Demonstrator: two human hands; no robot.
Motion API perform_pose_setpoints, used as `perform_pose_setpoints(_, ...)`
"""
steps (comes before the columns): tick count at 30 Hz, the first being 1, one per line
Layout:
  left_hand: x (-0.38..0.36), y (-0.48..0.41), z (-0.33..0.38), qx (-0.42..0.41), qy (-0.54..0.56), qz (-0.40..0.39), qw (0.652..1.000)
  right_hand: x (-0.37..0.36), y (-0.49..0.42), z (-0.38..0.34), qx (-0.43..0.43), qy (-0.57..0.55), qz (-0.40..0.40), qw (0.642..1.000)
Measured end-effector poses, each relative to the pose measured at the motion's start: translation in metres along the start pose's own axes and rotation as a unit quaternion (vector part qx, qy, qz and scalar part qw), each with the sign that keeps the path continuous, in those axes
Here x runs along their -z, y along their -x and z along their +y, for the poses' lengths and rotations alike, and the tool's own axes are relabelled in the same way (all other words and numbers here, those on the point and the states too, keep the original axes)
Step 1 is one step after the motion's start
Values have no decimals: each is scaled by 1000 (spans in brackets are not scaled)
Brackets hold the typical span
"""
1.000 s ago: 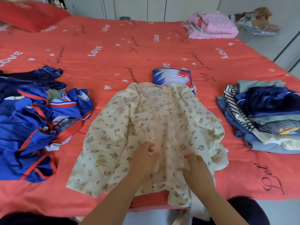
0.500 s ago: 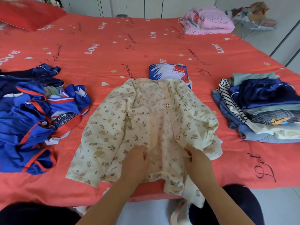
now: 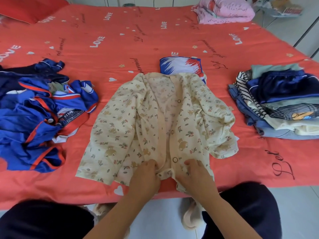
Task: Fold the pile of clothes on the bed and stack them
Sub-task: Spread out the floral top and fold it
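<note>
Bare forearms extend forward over near edge of bed, converging. Left hand and right hand close together, palms down, knuckles up, fingers curled into floral button-up top.

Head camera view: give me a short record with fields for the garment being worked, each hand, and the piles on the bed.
garment: cream floral shirt, front unbuttoned, spread on the bed
left hand: grips shirt's front edge near hem
right hand: grips other front edge near hem
unfolded pile: blue clothes, left of shirt
folded stack: right of shirt
</note>
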State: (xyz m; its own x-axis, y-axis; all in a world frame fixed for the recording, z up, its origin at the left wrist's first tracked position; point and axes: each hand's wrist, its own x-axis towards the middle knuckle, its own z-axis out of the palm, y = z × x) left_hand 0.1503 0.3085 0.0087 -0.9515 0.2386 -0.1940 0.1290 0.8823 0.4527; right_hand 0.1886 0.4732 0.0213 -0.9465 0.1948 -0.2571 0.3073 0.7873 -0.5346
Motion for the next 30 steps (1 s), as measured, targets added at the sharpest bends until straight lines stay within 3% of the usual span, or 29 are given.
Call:
perform_pose_setpoints(3,-1,-1,3,-15,-8,30,999,-1,1,2,14,35,-22,999)
perform_pose_setpoints(5,-3,-1,4,-99,-23,122,987,3,2,4,25,32,-32,999)
perform_pose_setpoints(7,-10,-1,3,-191,-72,149,967,5,4,8,49,65,-48,995)
perform_pose_setpoints(10,-17,-1,6,-237,-128,114,956,8,9,12,68,125,-70,987)
perform_pose_setpoints(17,-8,11,15,-323,-92,53,941,46,4,13,-1,-62,4,998)
perform_pose_setpoints(21,-14,26,11,-375,-174,-44,909,65,9,5,-8,-195,38,980)
perform_pose_setpoints(25,-27,34,-3,-403,-259,-125,869,64,17,-3,-2,-159,12,987)
perform_pose_setpoints(26,-29,35,-7,-395,-257,-131,872,61,19,-4,-1,-133,-30,991)
perform_pose_setpoints(28,-30,38,-10,-363,-160,-107,912,54,24,0,-13,-72,-119,990)
perform_pose_setpoints(30,-22,35,-7,-308,-55,-71,947,45,22,9,-4,28,-114,993)
